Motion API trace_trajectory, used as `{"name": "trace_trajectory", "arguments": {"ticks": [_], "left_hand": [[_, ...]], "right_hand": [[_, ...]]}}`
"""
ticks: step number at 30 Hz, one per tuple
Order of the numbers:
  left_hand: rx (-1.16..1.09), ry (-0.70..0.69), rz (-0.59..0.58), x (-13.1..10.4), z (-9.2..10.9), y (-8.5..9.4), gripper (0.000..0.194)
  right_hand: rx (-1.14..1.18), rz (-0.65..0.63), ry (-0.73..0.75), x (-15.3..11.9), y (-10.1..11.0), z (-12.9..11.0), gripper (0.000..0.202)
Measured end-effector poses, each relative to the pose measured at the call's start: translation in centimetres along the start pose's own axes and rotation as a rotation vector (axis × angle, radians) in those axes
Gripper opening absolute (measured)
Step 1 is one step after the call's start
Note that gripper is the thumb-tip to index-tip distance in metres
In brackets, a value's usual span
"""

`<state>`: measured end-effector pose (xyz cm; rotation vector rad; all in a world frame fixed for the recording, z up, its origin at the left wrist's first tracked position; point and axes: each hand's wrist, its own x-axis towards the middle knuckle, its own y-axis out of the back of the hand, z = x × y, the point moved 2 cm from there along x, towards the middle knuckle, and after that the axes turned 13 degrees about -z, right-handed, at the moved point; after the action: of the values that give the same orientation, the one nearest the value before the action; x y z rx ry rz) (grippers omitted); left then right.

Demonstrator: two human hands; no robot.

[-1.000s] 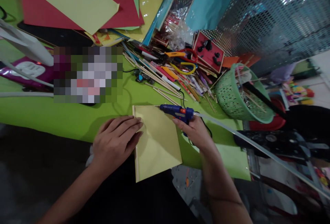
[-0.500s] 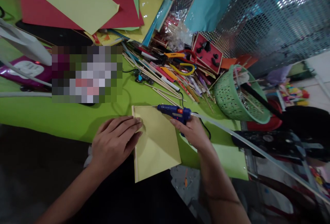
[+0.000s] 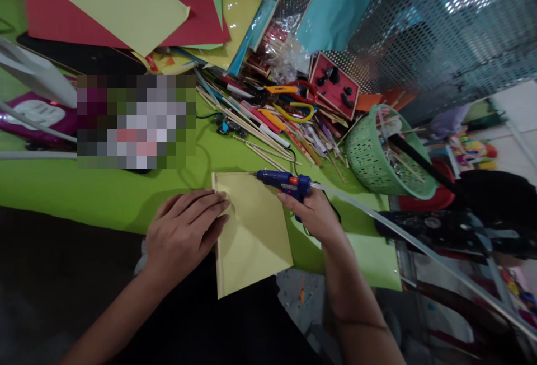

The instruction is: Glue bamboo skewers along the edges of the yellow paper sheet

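"How are the hands?"

"The left hand (image 3: 187,230) lies, fingers outstretched, over the left edge of a pale-yellow rectangular paper sheet (image 3: 255,236); the right hand (image 3: 322,216) grips a blue plastic glue gun (image 3: 277,178), nozzle at the sheet's far edge."

"Where's the sheet?"

"On the bright-green tabletop (image 3: 104,194), overhanging its near side. Thin wooden sticks (image 3: 247,122) lie beyond, and a pale-green perforated plastic basket (image 3: 364,153) stands farther right."

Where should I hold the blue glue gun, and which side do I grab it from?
Probably best by its handle, coming from the right, as the right hand does. The glue gun's nozzle points left along the yellow sheet's far edge and could be hot, so keep fingers off. The long glue stick trails from the back, so grip below it.
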<state>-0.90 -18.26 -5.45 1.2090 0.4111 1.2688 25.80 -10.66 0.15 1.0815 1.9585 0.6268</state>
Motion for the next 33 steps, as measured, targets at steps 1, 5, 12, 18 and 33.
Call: {"name": "trace_trajectory", "arguments": {"ticks": [1, 5, 12, 18, 33], "left_hand": [[0.005, -0.003, 0.000, 0.0, 0.0, 0.0, 0.029], [-0.004, -0.004, 0.002, -0.1, -0.2, -0.1, 0.031], [0.007, -0.008, 0.013, -0.1, -0.2, -0.2, 0.029], [-0.007, -0.004, 0.010, 0.0, -0.2, -0.2, 0.033], [0.001, -0.017, 0.012, 0.0, -0.2, -0.1, 0.031]], "right_hand": [[-0.012, 0.008, -0.013, -0.1, 0.1, 0.1, 0.048], [0.001, 0.029, -0.042, -0.4, 0.8, 0.5, 0.045], [0.159, 0.045, 0.043, -0.6, 1.4, 0.8, 0.042], [0.086, 0.010, 0.010, -0.2, 0.6, 1.1, 0.042], [0.036, -0.005, -0.005, -0.1, 0.3, 0.9, 0.045]]}}
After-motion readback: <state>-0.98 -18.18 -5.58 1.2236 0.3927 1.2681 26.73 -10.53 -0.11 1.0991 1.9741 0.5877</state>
